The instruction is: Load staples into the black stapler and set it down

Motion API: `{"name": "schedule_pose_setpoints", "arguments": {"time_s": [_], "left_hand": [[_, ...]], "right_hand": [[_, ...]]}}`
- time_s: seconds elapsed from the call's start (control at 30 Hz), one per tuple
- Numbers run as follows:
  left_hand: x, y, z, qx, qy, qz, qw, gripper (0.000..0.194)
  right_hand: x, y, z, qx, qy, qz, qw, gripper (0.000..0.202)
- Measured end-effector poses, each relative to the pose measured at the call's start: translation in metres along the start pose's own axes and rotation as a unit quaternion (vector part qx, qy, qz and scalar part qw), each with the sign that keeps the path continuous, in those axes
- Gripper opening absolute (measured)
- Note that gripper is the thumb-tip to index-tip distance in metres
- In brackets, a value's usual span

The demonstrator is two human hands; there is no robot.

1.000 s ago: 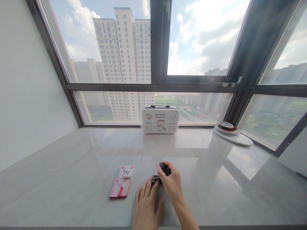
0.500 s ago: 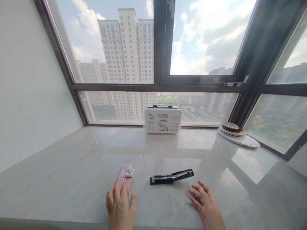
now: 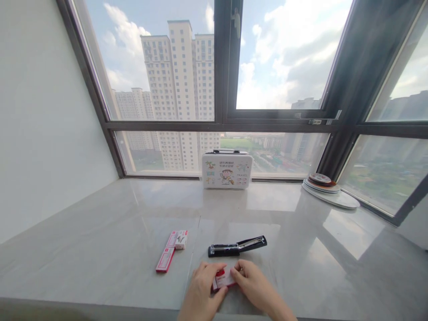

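A small pink-and-white staple box [image 3: 222,281] with a red end is between my two hands at the front of the ledge. My left hand [image 3: 203,287] grips its left side, thumb below and fingers above. On its right side, the thumb and fingers of my right hand [image 3: 250,281] pinch it. Just beyond lies a black stapler [image 3: 224,249], its top swung back so the metal track shows. To the left are a long pink-and-white box [image 3: 165,259] and a small white box [image 3: 181,240] with staples pictured on it, set against its far end.
A white case [image 3: 227,171] with cartoon prints and a handle stands against the window. At the far right is a stack of round plates or mats [image 3: 321,185] on a larger pale oval one. The glossy marble ledge [image 3: 100,232] ends at a front edge near my wrists.
My left hand has moved right from the boxes, and one pink-and-white box is now in front of the stapler. My right hand has come left and closed on it.
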State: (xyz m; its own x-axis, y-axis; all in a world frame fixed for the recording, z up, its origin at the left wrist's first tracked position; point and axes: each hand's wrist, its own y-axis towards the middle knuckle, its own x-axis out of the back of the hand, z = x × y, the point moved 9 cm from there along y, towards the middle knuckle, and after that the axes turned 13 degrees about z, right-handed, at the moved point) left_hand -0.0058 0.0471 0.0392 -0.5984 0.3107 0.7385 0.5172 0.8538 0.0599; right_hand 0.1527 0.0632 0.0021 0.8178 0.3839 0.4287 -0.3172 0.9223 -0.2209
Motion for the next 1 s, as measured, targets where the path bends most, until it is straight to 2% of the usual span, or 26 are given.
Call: {"name": "schedule_pose_setpoints", "arguments": {"time_s": [0.17, 0.23, 0.3, 0.4, 0.47, 0.53, 0.7, 0.83, 0.9, 1.0], "left_hand": [[-0.001, 0.014, 0.008, 0.007, -0.029, -0.016, 0.999, 0.041], [-0.001, 0.014, 0.014, 0.005, -0.037, -0.022, 0.999, 0.045], [-0.003, 0.013, 0.017, 0.002, -0.043, -0.020, 0.999, 0.049], [-0.004, 0.012, 0.018, 0.001, -0.045, -0.017, 0.999, 0.053], [-0.003, 0.012, 0.017, 0.001, -0.045, -0.017, 0.999, 0.052], [-0.002, 0.012, 0.016, 0.008, -0.047, -0.016, 0.999, 0.051], [0.002, 0.010, 0.016, 0.019, -0.059, -0.017, 0.998, 0.051], [0.004, 0.008, 0.015, 0.019, -0.059, -0.028, 0.998, 0.050], [0.004, 0.008, 0.015, 0.024, -0.057, -0.031, 0.998, 0.049], [0.004, 0.008, 0.013, 0.025, -0.049, -0.026, 0.998, 0.049]], "right_hand": [[0.043, -0.010, -0.036, -0.042, -0.030, -0.031, 0.998, 0.030], [0.058, -0.018, -0.035, -0.053, -0.078, -0.058, 0.994, 0.028], [0.065, -0.024, -0.022, -0.055, -0.135, -0.085, 0.986, 0.022], [0.056, -0.022, 0.019, -0.015, -0.216, -0.086, 0.973, 0.016], [0.040, -0.014, 0.047, 0.018, -0.271, -0.053, 0.961, 0.014], [0.028, -0.005, 0.064, 0.025, -0.329, -0.014, 0.944, 0.014], [0.016, 0.013, 0.073, 0.019, -0.442, 0.054, 0.895, 0.019], [0.011, 0.016, 0.080, 0.042, -0.465, 0.070, 0.882, 0.020], [0.011, 0.013, 0.084, 0.060, -0.461, 0.073, 0.882, 0.019], [0.023, 0.003, 0.085, 0.113, -0.386, 0.056, 0.914, 0.017]]}}
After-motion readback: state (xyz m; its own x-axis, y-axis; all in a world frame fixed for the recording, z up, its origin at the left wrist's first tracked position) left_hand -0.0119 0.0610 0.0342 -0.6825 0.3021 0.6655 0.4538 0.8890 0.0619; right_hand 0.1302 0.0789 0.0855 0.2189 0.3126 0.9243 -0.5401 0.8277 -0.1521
